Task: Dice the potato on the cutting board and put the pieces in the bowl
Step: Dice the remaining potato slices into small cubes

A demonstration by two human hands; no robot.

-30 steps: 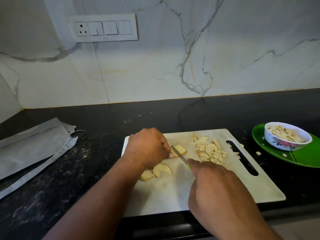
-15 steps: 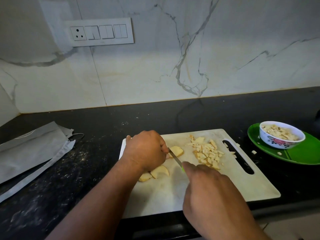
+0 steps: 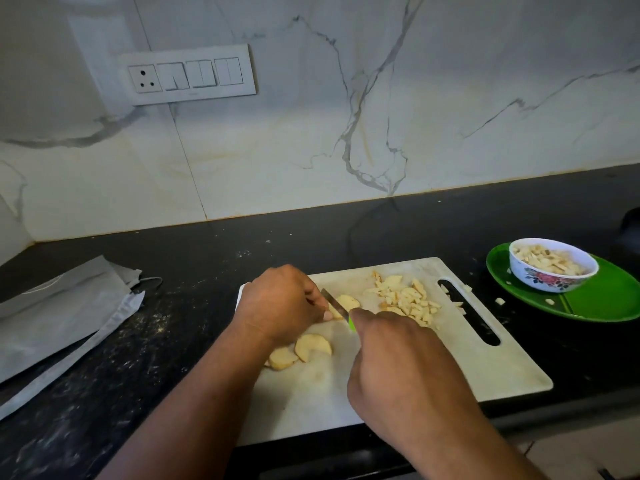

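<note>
Fingers of the left hand [image 3: 280, 301] curl down on a potato slice [image 3: 346, 303] mid-board [image 3: 485, 368], steadying it for the knife [image 3: 334, 303] gripped by the right hand [image 3: 398, 368]; diced pieces [image 3: 408, 299] wait right of it, bowl [image 3: 553, 265] beyond

No legible text, labels, brands or numbers appear; the switch plate [image 3: 188, 75], upper left of the frame, carries no readable markings.

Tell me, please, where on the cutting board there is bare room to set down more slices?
The cutting board is bare at its near right corner, below the handle slot. It is crowded between the diced pile and the left hand.
</note>
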